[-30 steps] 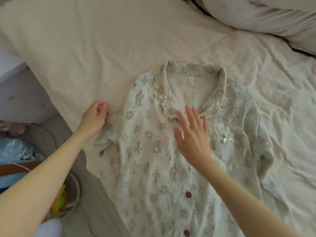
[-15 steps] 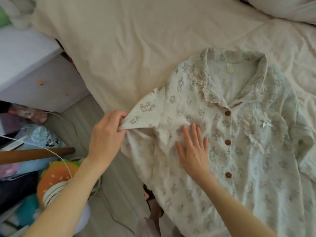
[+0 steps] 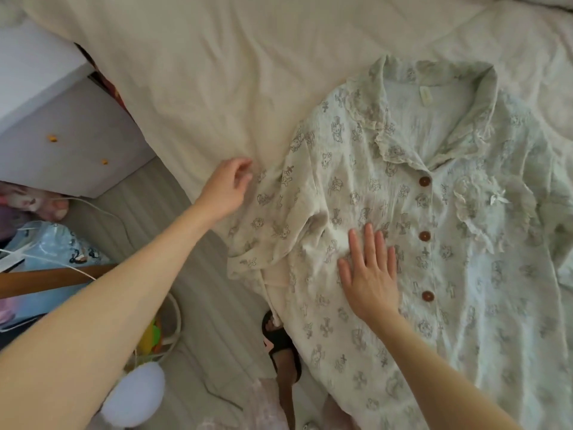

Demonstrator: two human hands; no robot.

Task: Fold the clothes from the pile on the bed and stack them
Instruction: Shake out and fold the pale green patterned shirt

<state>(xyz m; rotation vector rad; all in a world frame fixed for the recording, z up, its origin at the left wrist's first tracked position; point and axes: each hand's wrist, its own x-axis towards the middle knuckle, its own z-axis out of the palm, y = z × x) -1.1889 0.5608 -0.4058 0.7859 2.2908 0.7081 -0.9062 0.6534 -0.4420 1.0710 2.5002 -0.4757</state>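
A pale printed pyjama shirt (image 3: pixel 434 231) with a lace collar and brown buttons lies face up on the cream bed sheet (image 3: pixel 217 72). Its left short sleeve (image 3: pixel 273 218) is spread out towards the bed's edge. My right hand (image 3: pixel 369 274) lies flat on the shirt's front, fingers straight, just left of the button line. My left hand (image 3: pixel 229 187) hovers at the sleeve's upper edge with loosely curled fingers, holding nothing. The shirt's lower hem runs out of view at the bottom right.
The bed's edge runs diagonally at the left. Beyond it stands a white cabinet (image 3: pixel 62 125) over grey floor, with toys, a cable and a white basket (image 3: pixel 167 330) at the lower left. My foot in a black slipper (image 3: pixel 282 346) stands by the bed.
My left hand has let go of the sleeve it was pinching, and the sleeve now lies spread flat. My right hand stays pressed on the shirt's front.
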